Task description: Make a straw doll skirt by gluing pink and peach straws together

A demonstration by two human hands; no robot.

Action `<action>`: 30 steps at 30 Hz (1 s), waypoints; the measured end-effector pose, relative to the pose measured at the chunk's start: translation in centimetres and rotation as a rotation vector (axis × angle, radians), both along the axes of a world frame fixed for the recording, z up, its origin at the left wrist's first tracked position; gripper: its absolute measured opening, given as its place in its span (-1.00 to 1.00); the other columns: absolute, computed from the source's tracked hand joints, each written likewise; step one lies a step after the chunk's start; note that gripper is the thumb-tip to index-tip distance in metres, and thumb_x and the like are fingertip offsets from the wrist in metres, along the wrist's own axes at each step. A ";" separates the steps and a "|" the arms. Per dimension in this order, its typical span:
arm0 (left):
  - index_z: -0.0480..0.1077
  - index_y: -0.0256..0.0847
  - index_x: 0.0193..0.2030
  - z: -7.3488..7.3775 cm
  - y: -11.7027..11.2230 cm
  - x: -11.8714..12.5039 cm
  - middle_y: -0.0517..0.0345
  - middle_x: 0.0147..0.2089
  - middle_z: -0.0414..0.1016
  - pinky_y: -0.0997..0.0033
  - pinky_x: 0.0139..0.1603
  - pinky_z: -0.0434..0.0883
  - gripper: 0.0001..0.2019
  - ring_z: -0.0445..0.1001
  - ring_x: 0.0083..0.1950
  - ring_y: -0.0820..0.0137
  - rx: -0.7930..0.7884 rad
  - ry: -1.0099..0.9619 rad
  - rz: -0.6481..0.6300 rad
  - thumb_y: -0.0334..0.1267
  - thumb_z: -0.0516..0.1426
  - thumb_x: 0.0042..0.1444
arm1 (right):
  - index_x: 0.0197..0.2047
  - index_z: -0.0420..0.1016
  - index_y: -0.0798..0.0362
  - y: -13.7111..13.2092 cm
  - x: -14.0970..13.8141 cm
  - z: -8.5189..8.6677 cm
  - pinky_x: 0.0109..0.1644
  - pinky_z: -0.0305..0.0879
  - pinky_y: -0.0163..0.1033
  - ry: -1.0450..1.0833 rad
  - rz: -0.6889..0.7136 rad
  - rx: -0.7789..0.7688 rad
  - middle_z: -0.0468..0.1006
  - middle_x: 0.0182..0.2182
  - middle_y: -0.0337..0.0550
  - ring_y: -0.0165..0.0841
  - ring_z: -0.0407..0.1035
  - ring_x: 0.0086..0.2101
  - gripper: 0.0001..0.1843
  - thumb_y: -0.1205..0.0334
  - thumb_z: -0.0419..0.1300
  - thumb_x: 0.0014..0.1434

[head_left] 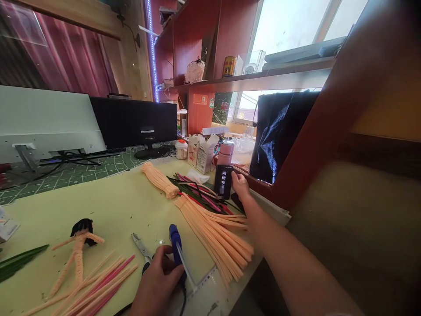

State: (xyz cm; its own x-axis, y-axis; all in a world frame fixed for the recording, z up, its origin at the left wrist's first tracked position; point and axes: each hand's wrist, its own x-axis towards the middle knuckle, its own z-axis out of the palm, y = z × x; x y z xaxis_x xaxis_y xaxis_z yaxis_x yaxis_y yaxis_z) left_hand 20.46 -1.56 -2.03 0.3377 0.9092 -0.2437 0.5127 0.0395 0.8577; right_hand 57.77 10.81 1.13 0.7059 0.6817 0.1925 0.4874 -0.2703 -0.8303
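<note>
My right hand grips a dark smartphone by its right edge. The phone stands upright with white characters on its screen. In front of me, my left hand is curled at the handle of a blue glue gun, its thumb against the handle; part of the fingers is hidden. A clear glue stick slants from the gun. Just left of it lie scissors, their handles partly behind my left hand. Between my hands a bundle of peach pipe cleaners fans out.
A second peach bundle and dark green and pink pipe cleaners lie behind. A pipe-cleaner figure with black hair and loose stems lie at left. A pink bottle, boxes and a monitor stand further back.
</note>
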 end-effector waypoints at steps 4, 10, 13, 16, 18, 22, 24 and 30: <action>0.04 -0.30 0.25 -0.4 0.0 0.0 0.23 -0.45 0.43 0.31 -0.29 0.33 -0.30 0.45 -0.37 0.25 0.046 -0.032 0.024 -0.04 0.07 -0.02 | 0.07 0.37 0.09 -0.4 0.7 -0.8 -0.07 0.40 -0.05 0.045 0.019 0.065 0.44 -0.01 -0.06 -0.26 0.41 -0.11 -0.64 0.12 0.14 0.26; -0.03 -0.27 0.34 -1.2 0.1 -0.3 0.21 -0.39 0.45 0.33 -0.28 0.33 -0.23 0.45 -0.36 0.28 0.080 -0.066 0.021 -0.03 0.08 0.01 | 0.08 0.36 0.10 -1.4 0.8 -1.8 -0.07 0.40 -0.04 0.088 0.095 0.074 0.43 0.00 -0.05 -0.26 0.41 -0.11 -0.64 0.13 0.14 0.26; -0.01 -0.29 0.34 -2.0 0.2 -0.5 0.22 -0.41 0.44 0.35 -0.31 0.33 -0.24 0.44 -0.38 0.29 0.102 -0.086 0.015 -0.03 0.09 0.03 | 0.08 0.36 0.10 -1.5 0.8 -1.9 -0.07 0.40 -0.04 0.090 0.128 0.064 0.43 0.00 -0.05 -0.26 0.41 -0.11 -0.64 0.13 0.14 0.26; -0.02 -0.29 0.35 -2.6 0.2 -0.7 0.20 -0.40 0.45 0.35 -0.32 0.34 -0.24 0.44 -0.38 0.28 0.109 -0.116 0.007 -0.02 0.10 0.05 | 0.07 0.37 0.09 -1.5 0.8 -1.8 -0.06 0.39 -0.04 0.080 0.159 0.052 0.43 0.00 -0.05 -0.27 0.40 -0.10 -0.65 0.13 0.14 0.26; -0.02 -0.30 0.35 -2.7 0.2 -0.8 0.18 -0.39 0.45 0.33 -0.30 0.35 -0.23 0.46 -0.36 0.27 0.105 -0.116 0.008 -0.02 0.11 0.05 | 0.06 0.37 0.09 -1.6 0.8 -1.8 -0.06 0.39 -0.04 0.069 0.177 0.037 0.44 0.00 -0.05 -0.27 0.41 -0.11 -0.65 0.14 0.14 0.26; 0.03 -0.28 0.33 -1.9 0.1 -0.7 0.17 -0.39 0.46 0.31 -0.29 0.38 -0.25 0.48 -0.36 0.26 0.089 -0.125 0.026 -0.05 0.13 0.03 | 0.05 0.38 0.11 -1.6 0.6 -1.6 -0.08 0.40 -0.05 0.052 0.209 0.004 0.45 -0.03 -0.06 -0.28 0.41 -0.13 -0.66 0.14 0.15 0.25; 0.05 -0.27 0.33 -1.6 0.0 -0.7 0.18 -0.40 0.46 0.30 -0.29 0.39 -0.25 0.48 -0.38 0.27 0.084 -0.138 0.040 -0.06 0.14 0.02 | 0.04 0.38 0.11 -1.6 0.4 -1.6 -0.09 0.41 -0.06 0.046 0.231 -0.003 0.46 -0.04 -0.07 -0.29 0.42 -0.14 -0.67 0.15 0.15 0.26; 0.07 -0.28 0.32 -2.0 0.0 -0.7 0.16 -0.39 0.48 0.31 -0.30 0.40 -0.24 0.48 -0.39 0.28 0.087 -0.168 0.079 -0.07 0.17 -0.01 | 0.02 0.39 0.12 -1.6 0.1 -1.5 -0.12 0.42 -0.09 -0.007 0.265 -0.029 0.48 -0.08 -0.08 -0.31 0.43 -0.18 -0.69 0.16 0.15 0.25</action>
